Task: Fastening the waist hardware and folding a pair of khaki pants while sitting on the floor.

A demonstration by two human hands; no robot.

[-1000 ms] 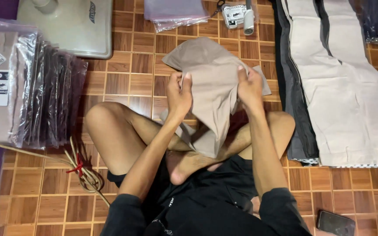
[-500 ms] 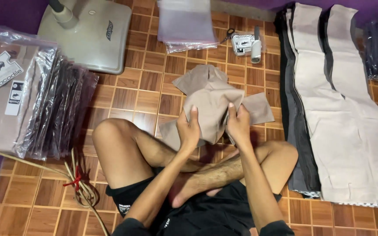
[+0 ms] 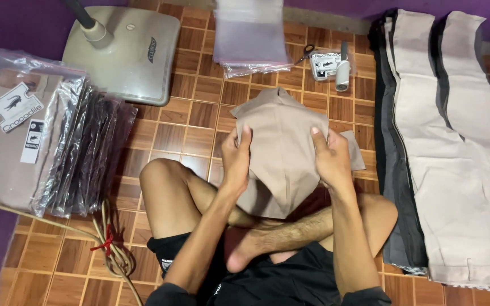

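Note:
I sit cross-legged on a brown tiled floor and hold a folded beige garment (image 3: 281,146) up in front of my knees. My left hand (image 3: 237,161) grips its left edge, thumb on the front. My right hand (image 3: 330,160) grips its right edge the same way. The garment's lower end hangs down onto my crossed legs, and a flap of it sticks out to the right behind my right hand.
Bagged folded garments (image 3: 41,136) lie stacked at the left. A fan base (image 3: 126,54) stands at the back left. Empty clear bags (image 3: 250,37), scissors and a small tag tool (image 3: 330,65) lie at the back. Beige and dark trousers (image 3: 455,153) lie at the right. A tied cord (image 3: 106,243) lies by my left knee.
Both hands moved from pinching the garment close together to holding it flat by its two side edges. The garment is smoothed into a neater fold. The camera view has shifted closer.

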